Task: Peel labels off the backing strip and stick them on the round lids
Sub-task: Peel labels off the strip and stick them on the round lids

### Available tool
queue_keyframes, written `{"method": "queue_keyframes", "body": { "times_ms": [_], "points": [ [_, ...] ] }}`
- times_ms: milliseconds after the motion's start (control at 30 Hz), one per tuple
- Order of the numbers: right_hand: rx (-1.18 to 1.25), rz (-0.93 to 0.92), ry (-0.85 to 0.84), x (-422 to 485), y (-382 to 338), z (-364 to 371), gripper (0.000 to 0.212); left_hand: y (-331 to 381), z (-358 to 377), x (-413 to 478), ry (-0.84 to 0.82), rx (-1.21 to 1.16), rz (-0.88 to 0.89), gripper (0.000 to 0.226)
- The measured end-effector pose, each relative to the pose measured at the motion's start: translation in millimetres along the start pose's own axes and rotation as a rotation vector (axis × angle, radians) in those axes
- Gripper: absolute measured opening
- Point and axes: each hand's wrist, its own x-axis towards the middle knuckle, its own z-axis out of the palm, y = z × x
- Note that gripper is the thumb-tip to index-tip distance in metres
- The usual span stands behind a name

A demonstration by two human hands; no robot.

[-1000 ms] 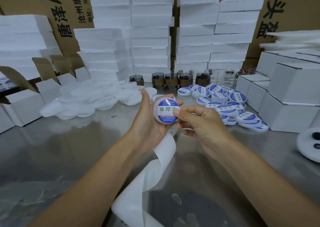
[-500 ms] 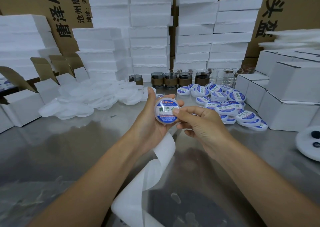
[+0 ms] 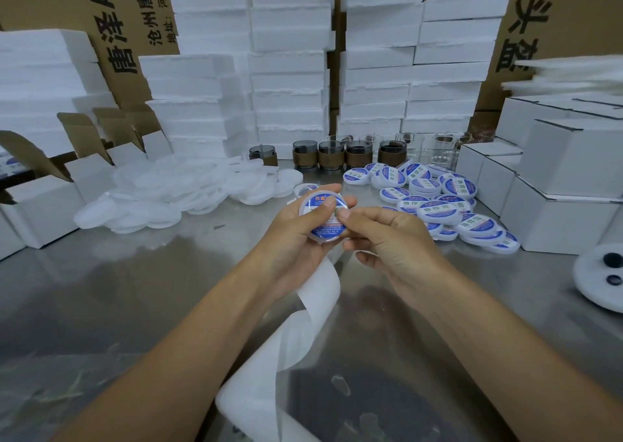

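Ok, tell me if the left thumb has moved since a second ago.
Yes: the left hand swung its thumb rightward, from the round white lid's edge onto its label, toward the labelled lid pile.

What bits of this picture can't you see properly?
Head view only:
1. Lid: thumbs of the left hand and right hand cover its middle words.
2. Backing strip: its end runs off the bottom edge.
3. White plate: cut off by the right edge.
4. Dark jars: too far and dim to tell what's inside.
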Motion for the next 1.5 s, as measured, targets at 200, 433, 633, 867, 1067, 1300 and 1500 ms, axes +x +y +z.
{"method": "queue_keyframes", "body": {
  "times_ms": [200,433,633,867,1067,1300,1500],
  "points": [
    [-0.014,-0.005,0.024,2,1,0,0.008,0,0,0,-0.005,-0.013,-0.007,0.027],
    [-0.017,-0.071,0.052,2,3,1,0.009,-1,-1,0,-0.004,0.034,-0.004,0.019],
    [-0.191,-0.268,0.149,2,6,5,0.017,-4,1,0,-0.018,0.073,-0.007,0.028],
    [-0.639,-0.491,0.273,1,16,5,0.031,-3,5,-1,-0.046,0.015,-0.008,0.032],
    [-0.287,-0.37,0.171,3,7,4,0.021,-2,6,-1,-0.04,-0.028,-0.021,0.034],
    [-0.238,-0.389,0.137,6,7,2,0.02,-3,2,-3,0.063,0.229,0.034,0.03],
    [-0.27,-0.342,0.063,6,10,3,0.014,-3,0,-3,0.128,0.218,0.059,0.033]
  ]
}}
